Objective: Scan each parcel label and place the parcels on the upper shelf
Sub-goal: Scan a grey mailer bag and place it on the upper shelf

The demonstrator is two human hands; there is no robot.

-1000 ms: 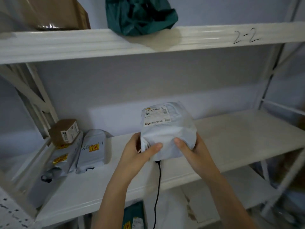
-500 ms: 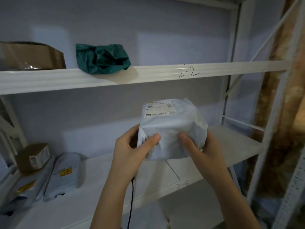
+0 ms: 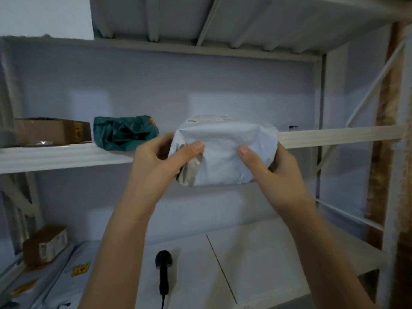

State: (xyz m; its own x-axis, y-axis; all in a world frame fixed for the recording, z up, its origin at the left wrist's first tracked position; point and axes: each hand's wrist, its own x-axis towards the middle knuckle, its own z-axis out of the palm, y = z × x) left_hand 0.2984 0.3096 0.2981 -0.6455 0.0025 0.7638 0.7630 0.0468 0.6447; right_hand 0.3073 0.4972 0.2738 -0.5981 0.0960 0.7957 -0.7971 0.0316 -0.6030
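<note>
Parcel point(image 3: 225, 152), a white poly bag, has risen from above the lower shelf point(image 3: 267, 253) to the upper shelf point(image 3: 66, 156) edge, gripped by left hand point(image 3: 160, 159) and right hand point(image 3: 269, 166). Scanner point(image 3: 163, 264) lies below, so placing likely comes next.

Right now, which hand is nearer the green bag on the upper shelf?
Left. The left hand grips the white parcel just right of the green bag, almost beside it. The right hand holds the parcel's far side, farther from the bag.
</note>
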